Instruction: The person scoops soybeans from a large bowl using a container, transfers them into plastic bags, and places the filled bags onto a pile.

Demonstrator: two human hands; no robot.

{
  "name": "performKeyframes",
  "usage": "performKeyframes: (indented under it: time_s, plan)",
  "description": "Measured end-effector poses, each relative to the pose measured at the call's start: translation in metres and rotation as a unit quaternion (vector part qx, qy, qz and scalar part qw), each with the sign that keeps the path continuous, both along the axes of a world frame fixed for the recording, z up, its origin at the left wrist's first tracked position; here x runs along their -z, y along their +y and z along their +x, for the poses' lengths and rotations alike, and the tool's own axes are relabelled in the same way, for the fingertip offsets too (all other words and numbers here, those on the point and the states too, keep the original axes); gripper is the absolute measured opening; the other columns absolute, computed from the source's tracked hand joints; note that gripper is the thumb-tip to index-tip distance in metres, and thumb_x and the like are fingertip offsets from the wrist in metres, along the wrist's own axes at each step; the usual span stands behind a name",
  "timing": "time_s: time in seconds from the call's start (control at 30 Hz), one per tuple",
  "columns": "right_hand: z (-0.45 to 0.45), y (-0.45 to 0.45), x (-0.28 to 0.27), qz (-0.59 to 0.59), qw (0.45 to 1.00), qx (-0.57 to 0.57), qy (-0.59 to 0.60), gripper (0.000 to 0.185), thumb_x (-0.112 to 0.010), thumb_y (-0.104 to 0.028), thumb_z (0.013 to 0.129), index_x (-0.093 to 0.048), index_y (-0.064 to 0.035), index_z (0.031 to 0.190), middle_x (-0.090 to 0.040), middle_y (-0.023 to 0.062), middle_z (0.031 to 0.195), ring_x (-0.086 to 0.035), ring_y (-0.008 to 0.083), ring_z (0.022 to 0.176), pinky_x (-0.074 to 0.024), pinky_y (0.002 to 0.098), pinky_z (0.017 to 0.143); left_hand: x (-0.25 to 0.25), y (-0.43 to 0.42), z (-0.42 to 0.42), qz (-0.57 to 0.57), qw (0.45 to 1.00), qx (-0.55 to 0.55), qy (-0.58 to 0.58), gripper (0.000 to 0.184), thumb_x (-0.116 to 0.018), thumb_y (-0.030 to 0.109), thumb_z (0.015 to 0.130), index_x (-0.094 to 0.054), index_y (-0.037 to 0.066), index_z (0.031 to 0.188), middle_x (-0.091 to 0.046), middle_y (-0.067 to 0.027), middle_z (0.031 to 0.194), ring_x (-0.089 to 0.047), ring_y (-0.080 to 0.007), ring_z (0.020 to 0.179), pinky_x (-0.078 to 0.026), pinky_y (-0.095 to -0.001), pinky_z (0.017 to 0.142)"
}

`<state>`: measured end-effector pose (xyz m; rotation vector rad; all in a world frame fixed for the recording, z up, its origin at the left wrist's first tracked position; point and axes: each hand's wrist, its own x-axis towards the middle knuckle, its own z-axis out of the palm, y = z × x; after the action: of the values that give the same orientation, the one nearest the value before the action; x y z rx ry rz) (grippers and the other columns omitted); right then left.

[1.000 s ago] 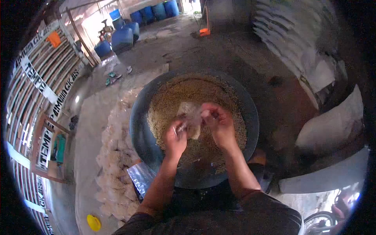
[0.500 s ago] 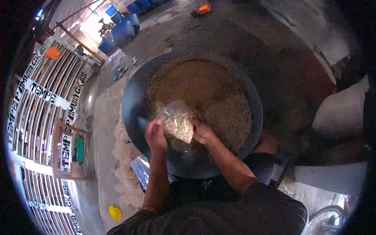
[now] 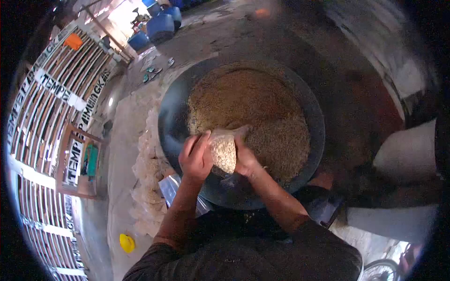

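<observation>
A clear plastic bag point(image 3: 223, 152) filled with pale beans is held between my two hands above a wide dark basin point(image 3: 319, 136). My left hand point(image 3: 196, 157) is closed around the bag's left side. At its right side, my right hand point(image 3: 246, 160) grips the bag, with some of its fingers hidden behind it. The bag's rounded, filled end points towards me, and its loose top lies away from me over the beans. Loose beans point(image 3: 253, 100) cover much of the basin's bottom, brownish at the far side and paler nearer me.
Filled clear bags point(image 3: 146, 187) lie on the floor left of the basin, beside flat plastic sheets point(image 3: 169, 189). A yellow bowl-like thing point(image 3: 126, 243) is at lower left. Lettered slatted racks point(image 3: 56, 103) line the left; blue barrels point(image 3: 160, 27) and sandals point(image 3: 151, 74) are farther off.
The bag has been turned between my hands, and its loose top now tips away from me. My left hand wraps further around it. The whole view has shifted slightly.
</observation>
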<state>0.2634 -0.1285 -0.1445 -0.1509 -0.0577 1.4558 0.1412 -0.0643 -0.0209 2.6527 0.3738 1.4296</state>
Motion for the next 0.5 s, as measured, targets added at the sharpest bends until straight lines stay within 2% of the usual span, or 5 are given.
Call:
performKeyframes:
  time_s: [0.03, 0.13, 0.23, 0.33, 0.5]
  plan:
    - [0.014, 0.007, 0.031, -0.048, 0.973, 0.053, -0.220, 0.047, -0.047, -0.032, 0.101, -0.046, -0.0046, 0.139, -0.056, 0.0169, 0.134, -0.057, 0.0312, 0.121, -0.0464, 0.0431, 0.104, 0.003, 0.006, -0.007, 0.010, 1.000, -0.001, -0.010, 0.030, -0.062, -0.002, 0.081, -0.069, 0.002, 0.109, -0.066, -0.0174, 0.094, -0.066, -0.0344, 0.085, -0.054, -0.0406, 0.074]
    - [0.060, -0.007, 0.131, -0.366, 0.301, 0.251, -0.844, 0.046, -0.054, -0.026, 0.096, -0.051, -0.0058, 0.137, -0.047, 0.0200, 0.142, -0.052, 0.0362, 0.124, -0.0462, 0.0412, 0.103, 0.001, 0.012, -0.016, 0.047, 0.997, 0.020, -0.057, 0.029, -0.065, -0.004, 0.079, -0.070, 0.002, 0.106, -0.068, -0.0139, 0.088, -0.068, -0.0314, 0.082, -0.056, -0.0423, 0.080]
    - [0.056, -0.041, 0.108, -0.457, 0.490, 0.103, -0.735, 0.046, -0.056, -0.018, 0.094, -0.051, -0.0073, 0.138, -0.042, 0.0180, 0.147, -0.047, 0.0381, 0.129, -0.0445, 0.0446, 0.104, -0.016, 0.025, -0.033, 0.112, 0.987, 0.112, -0.019, 0.022, -0.065, -0.003, 0.079, -0.068, 0.003, 0.101, -0.069, -0.0126, 0.086, -0.069, -0.0303, 0.082, -0.057, -0.0436, 0.083]
    - [0.065, -0.030, 0.197, -0.414, 0.244, -0.026, -0.876, 0.043, -0.057, -0.018, 0.095, -0.052, -0.0074, 0.136, -0.046, 0.0158, 0.143, -0.049, 0.0339, 0.128, -0.0461, 0.0461, 0.102, -0.016, 0.026, -0.055, 0.064, 0.985, 0.147, 0.066, 0.023, -0.072, 0.007, 0.078, -0.064, 0.008, 0.099, -0.067, -0.0086, 0.080, -0.069, -0.0278, 0.079, -0.057, -0.0441, 0.082]
    - [0.085, 0.012, 0.160, -0.220, 0.743, -0.063, -0.629, 0.043, -0.063, -0.012, 0.092, -0.053, -0.0082, 0.134, -0.055, 0.0091, 0.130, -0.057, 0.0245, 0.114, -0.0517, 0.0365, 0.092, 0.001, 0.036, -0.088, 0.114, 0.949, 0.168, 0.239, 0.030, -0.074, 0.018, 0.075, -0.062, 0.018, 0.103, -0.060, -0.0033, 0.075, -0.064, -0.0241, 0.068, -0.055, -0.0387, 0.065]
